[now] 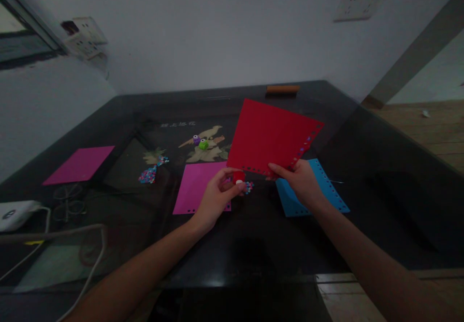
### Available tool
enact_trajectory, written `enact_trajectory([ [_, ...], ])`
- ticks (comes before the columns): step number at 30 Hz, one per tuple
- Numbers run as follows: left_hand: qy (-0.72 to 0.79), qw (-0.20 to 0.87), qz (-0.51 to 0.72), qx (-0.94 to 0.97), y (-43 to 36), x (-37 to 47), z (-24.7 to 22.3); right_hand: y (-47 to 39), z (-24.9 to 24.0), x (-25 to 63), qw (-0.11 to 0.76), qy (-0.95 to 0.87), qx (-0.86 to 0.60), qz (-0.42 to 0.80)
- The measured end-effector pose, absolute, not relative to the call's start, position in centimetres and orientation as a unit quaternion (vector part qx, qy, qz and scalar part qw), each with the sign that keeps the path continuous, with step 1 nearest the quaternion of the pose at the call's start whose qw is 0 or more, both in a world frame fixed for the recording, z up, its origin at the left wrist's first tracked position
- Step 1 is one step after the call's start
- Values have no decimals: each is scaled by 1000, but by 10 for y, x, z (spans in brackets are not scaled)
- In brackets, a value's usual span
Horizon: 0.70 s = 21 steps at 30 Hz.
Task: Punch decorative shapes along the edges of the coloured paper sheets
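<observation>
We hold the red sheet (271, 131) by its lower edge in our right hand (302, 182), likely for steadiness; our left hand (217, 194), apart, grips a small punch (238, 176) at its lower-left corner. The blue sheet (326, 186) lies to its lower right.

Red sheet (271, 136), centre: smooth matt paper or card
Pink sheet (80, 164), left: paper, smooth, matt
Blue sheet (290, 198), right of centre: matt paper
Small red-and-white piece (238, 177), mid-frame: smooth, looks plastic
Tabletop (257, 252), lower centre: dark, glossy, glass-like
Wall (217, 36), top: smooth, matt
Socket plate (357, 5), upper right: smooth plastic
Floor (435, 131), right edge: wood-look
</observation>
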State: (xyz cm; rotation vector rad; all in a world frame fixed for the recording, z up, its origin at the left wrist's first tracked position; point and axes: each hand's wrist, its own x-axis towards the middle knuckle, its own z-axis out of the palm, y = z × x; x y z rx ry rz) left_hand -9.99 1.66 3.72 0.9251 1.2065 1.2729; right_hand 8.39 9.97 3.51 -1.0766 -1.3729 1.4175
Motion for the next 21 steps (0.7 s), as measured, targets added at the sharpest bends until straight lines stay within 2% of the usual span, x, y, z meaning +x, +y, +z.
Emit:
enact_trajectory([
  [15, 510, 525, 549, 404, 18, -101, 41, 99, 31, 86, 413, -571, -432, 563],
  [21, 511, 527, 553, 394, 20, -103, 39, 95, 39, 85, 426, -605, -439, 510],
])
